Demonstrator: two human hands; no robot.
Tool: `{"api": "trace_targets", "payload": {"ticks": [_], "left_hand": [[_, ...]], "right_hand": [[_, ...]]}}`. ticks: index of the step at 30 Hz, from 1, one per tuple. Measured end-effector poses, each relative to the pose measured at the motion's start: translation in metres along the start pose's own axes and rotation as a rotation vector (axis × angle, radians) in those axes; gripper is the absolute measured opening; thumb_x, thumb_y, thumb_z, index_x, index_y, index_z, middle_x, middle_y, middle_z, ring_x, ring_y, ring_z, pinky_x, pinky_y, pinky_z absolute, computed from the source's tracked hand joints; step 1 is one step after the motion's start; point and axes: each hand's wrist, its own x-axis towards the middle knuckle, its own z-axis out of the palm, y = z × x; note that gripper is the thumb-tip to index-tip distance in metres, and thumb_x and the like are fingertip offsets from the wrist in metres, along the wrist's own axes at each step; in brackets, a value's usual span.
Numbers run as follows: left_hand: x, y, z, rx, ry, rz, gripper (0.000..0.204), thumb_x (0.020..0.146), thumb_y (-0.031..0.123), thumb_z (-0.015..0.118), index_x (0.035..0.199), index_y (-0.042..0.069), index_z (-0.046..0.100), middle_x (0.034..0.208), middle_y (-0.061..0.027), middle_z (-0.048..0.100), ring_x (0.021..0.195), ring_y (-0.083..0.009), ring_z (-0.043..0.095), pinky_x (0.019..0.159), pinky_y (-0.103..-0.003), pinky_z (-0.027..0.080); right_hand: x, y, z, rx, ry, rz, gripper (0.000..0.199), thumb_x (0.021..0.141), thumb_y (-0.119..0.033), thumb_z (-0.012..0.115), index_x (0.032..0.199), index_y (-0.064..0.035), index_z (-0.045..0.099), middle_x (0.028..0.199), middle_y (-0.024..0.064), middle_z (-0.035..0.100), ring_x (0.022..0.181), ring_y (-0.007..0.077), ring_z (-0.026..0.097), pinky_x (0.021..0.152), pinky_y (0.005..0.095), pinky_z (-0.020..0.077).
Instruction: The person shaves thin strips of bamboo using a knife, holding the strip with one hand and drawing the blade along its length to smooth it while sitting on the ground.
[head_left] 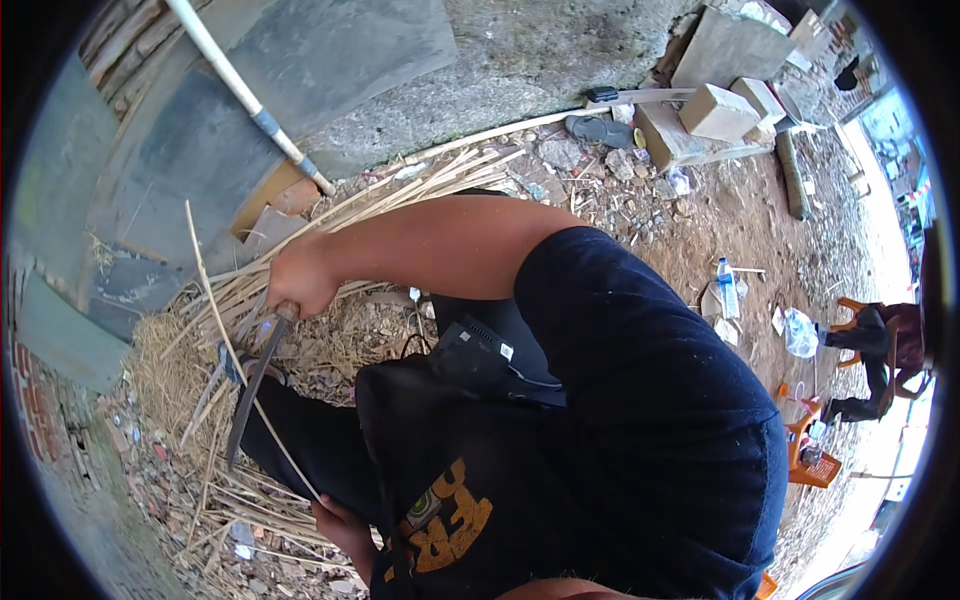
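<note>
Leg (325,440) in the way below blade (268,355)

The knife (243,415) is in the right hand (305,275) and crosses one strip (287,450) above the left hand (345,530), while more strips (385,207) lie behind the right forearm (430,240), and the bottle (727,287) is farther right, on the ground (690,250).

Dull metal blade (240,425), smooth strip (281,443), seemingly bamboo, matt cloth shirt (640,370), rough earthen ground (720,215)
</note>
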Motion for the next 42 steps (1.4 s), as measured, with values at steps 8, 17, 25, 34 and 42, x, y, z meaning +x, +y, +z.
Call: {"api": "trace_targets", "payload": {"ticks": [8, 17, 25, 34, 42], "left_hand": [[-0.002, -0.002, -0.001, 0.048, 0.008, -0.013, 0.051, 0.106, 0.040, 0.039, 0.095, -0.007, 0.056, 0.073, -0.0257, 0.060, 0.065, -0.0427, 0.057, 0.060, -0.049, 0.043], [0.004, 0.014, -0.003, 0.085, -0.017, -0.031, 0.052, 0.106, 0.041, 0.040, 0.099, -0.008, 0.057, 0.078, -0.0288, 0.062, 0.069, -0.0445, 0.059, 0.062, -0.050, 0.043], [0.004, 0.021, -0.002, 0.128, 0.020, -0.017, 0.056, 0.106, 0.045, 0.038, 0.099, -0.007, 0.056, 0.087, -0.0347, 0.059, 0.083, -0.0532, 0.056, 0.071, -0.054, 0.042], [0.007, 0.023, -0.004, 0.238, -0.018, -0.016, 0.055, 0.106, 0.043, 0.039, 0.106, -0.009, 0.059, 0.091, -0.0318, 0.064, 0.081, -0.0484, 0.061, 0.070, -0.053, 0.046], [0.006, 0.028, -0.005, 0.235, 0.007, -0.009, 0.055, 0.106, 0.044, 0.040, 0.107, -0.007, 0.059, 0.092, -0.0324, 0.064, 0.082, -0.0493, 0.061, 0.070, -0.053, 0.046]], "right_hand": [[-0.004, 0.005, -0.005, 0.023, 0.025, 0.015, 0.027, 0.074, -0.034, 0.071, 0.098, -0.0189, 0.070, 0.086, 0.0123, 0.071, 0.088, 0.0368, 0.068, 0.075, 0.0514, 0.0524], [-0.032, 0.023, -0.015, -0.025, -0.014, 0.025, 0.030, 0.076, -0.036, 0.074, 0.100, -0.0182, 0.071, 0.093, 0.0118, 0.072, 0.094, 0.0366, 0.068, 0.077, 0.0510, 0.0523], [-0.054, 0.027, -0.029, 0.016, 0.024, 0.072, 0.029, 0.076, -0.037, 0.072, 0.099, -0.0191, 0.071, 0.093, 0.0113, 0.072, 0.093, 0.0367, 0.068, 0.077, 0.0512, 0.0523], [-0.076, 0.042, -0.039, 0.056, 0.132, 0.080, 0.030, 0.076, -0.040, 0.073, 0.097, -0.0183, 0.071, 0.092, 0.0118, 0.072, 0.092, 0.0360, 0.068, 0.076, 0.0505, 0.0519], [-0.086, 0.047, -0.047, 0.010, 0.099, 0.060, 0.031, 0.077, -0.037, 0.072, 0.099, -0.0161, 0.071, 0.094, 0.0126, 0.072, 0.095, 0.0360, 0.067, 0.079, 0.0502, 0.0518]]}}
